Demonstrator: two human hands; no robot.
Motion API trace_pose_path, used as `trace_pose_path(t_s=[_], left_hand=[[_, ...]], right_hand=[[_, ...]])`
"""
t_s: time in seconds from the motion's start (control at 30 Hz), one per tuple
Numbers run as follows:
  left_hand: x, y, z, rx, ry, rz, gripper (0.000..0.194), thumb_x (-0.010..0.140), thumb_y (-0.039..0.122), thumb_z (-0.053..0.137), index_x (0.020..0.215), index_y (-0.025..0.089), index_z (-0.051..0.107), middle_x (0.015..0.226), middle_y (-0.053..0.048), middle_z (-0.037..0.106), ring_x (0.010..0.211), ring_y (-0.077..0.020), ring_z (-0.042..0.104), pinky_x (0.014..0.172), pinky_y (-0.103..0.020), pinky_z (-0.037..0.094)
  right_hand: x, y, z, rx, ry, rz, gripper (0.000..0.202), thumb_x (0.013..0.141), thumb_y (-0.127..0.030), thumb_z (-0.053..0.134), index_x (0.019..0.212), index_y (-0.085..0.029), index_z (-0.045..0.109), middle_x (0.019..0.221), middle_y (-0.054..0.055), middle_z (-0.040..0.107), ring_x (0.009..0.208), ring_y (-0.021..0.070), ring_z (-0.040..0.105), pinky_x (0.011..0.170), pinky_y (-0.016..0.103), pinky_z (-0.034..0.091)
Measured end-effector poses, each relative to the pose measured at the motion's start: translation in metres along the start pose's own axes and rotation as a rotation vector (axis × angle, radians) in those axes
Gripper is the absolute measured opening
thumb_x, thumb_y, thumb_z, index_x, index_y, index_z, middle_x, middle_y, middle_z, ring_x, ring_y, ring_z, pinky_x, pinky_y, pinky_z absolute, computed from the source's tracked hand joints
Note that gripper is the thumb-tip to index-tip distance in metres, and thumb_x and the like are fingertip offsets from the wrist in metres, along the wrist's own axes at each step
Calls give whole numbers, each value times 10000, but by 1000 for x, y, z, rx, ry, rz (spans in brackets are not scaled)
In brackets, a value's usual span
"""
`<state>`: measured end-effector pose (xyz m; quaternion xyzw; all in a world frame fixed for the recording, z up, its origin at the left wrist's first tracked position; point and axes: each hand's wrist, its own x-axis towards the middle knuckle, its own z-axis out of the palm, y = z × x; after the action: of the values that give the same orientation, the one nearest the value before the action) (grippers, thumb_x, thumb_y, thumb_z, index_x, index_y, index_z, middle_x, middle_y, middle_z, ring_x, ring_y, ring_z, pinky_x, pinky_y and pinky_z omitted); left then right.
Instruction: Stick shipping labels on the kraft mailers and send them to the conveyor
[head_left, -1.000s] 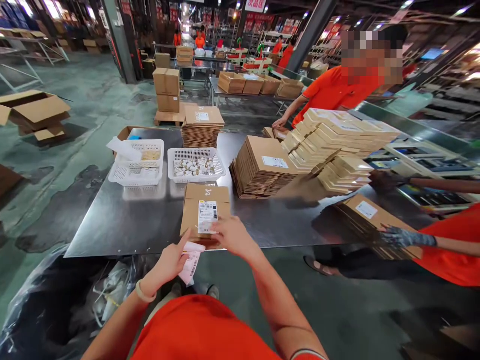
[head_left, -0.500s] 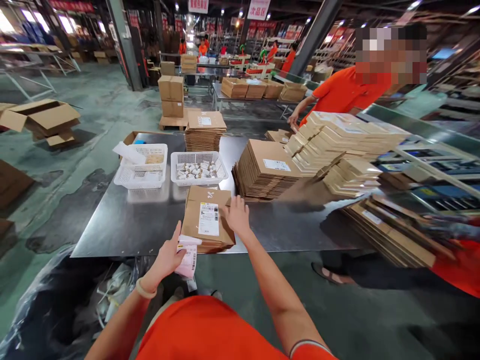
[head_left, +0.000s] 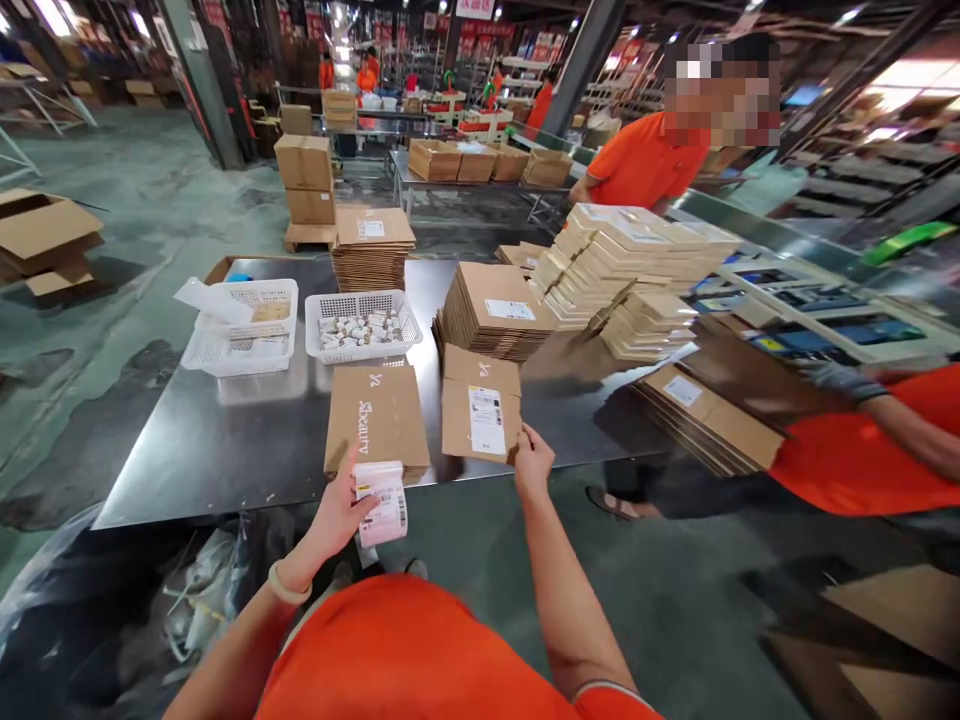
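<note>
My left hand (head_left: 339, 515) is closed on a roll of printed shipping labels (head_left: 383, 505), which hangs down at the table's front edge. My right hand (head_left: 533, 460) grips the lower right edge of a flat cardboard box (head_left: 459, 405) with a white shipping label (head_left: 487, 420) stuck on it. That box is off to the right of a small stack of flat cardboard boxes (head_left: 384, 405), whose top one bears white lettering and shows no label. The left fingertips reach over the near edge of this stack; whether they touch it I cannot tell.
White plastic baskets (head_left: 277, 345) and a basket of small white rolled items (head_left: 363, 327) stand on the metal table (head_left: 255, 440). Behind the held box are a taller cardboard stack (head_left: 491, 312) and pale cartons (head_left: 630, 250). A co-worker (head_left: 862, 440) at right is beside more flat cardboard.
My right hand has slid the labelled box rightward off the small stack, uncovering the lettered box beneath. The left hand stays near the stack with the label roll. The view has turned right.
</note>
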<state>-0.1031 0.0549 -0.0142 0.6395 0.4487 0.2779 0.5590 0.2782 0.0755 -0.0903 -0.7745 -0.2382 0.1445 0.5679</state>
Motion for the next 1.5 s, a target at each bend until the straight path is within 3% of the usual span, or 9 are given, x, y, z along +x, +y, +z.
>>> trace_pose_path(t_s=[0.1,0.2,0.37,0.47,0.7,0.97,1.13,1.3,1.5], left_hand=[[-1,-2,12,-231,46,8,1150,901,449,703,1708,204,-79,1212,-116,789,1032,-250,758,929,-393,608],[2,0,22,-340,58,10,1196,846,511,760,1714,186,5,1217,-142,786,1051,-270,756,937,-405,610],[11,-1,34,-313,120,-1,870,801,543,786,1530,139,536,1282,-155,766,1113,-289,735,969,-397,598],[13,-3,39,-286,117,-11,700,788,527,800,1369,152,693,1320,-145,759,1140,-300,729,998,-411,590],[10,-5,41,-258,214,-78,560,630,401,926,1094,110,811,1006,-122,831,894,-273,762,853,-389,622],[1,-4,28,-295,251,-128,487,600,413,946,978,125,835,901,-104,843,813,-268,769,794,-375,621],[-11,-21,30,-497,99,-269,558,485,459,1003,882,104,837,930,-136,847,910,-335,787,917,-461,607],[-18,-27,34,-585,187,-345,561,496,430,996,932,110,848,1056,-176,838,978,-359,783,931,-470,602],[-26,-72,41,-571,146,-393,593,466,484,979,898,105,835,903,-139,831,867,-340,768,831,-467,616]], right_hand=[[7,10,-31,-285,-2,113,628,856,-493,522,1210,-27,749,1170,266,761,1069,366,717,919,466,562],[-16,-1,-30,-463,-103,42,693,846,-492,627,1385,-57,648,1267,290,708,1168,393,676,970,524,533],[-106,-47,1,92,-772,-140,591,802,-543,737,1278,-208,637,866,59,761,798,248,722,766,397,595],[-145,-69,16,316,-951,-114,471,736,-473,824,1117,-233,688,734,-23,705,648,180,666,648,308,569],[-157,-84,23,246,-941,-143,286,770,-467,791,876,-202,784,655,-9,692,559,157,607,566,291,541],[-173,-96,16,170,-749,-692,203,934,-293,654,825,-250,820,938,75,779,841,209,728,746,342,599],[-128,-130,72,64,-632,-550,123,821,-297,702,741,-217,750,1070,93,746,986,244,686,799,357,564],[-87,-147,144,-159,-655,-455,85,724,-220,688,643,-205,666,944,56,704,912,220,640,876,363,511],[-89,-143,164,-504,-595,-535,79,796,-187,700,852,-184,756,1075,103,712,1053,271,618,929,405,508]])
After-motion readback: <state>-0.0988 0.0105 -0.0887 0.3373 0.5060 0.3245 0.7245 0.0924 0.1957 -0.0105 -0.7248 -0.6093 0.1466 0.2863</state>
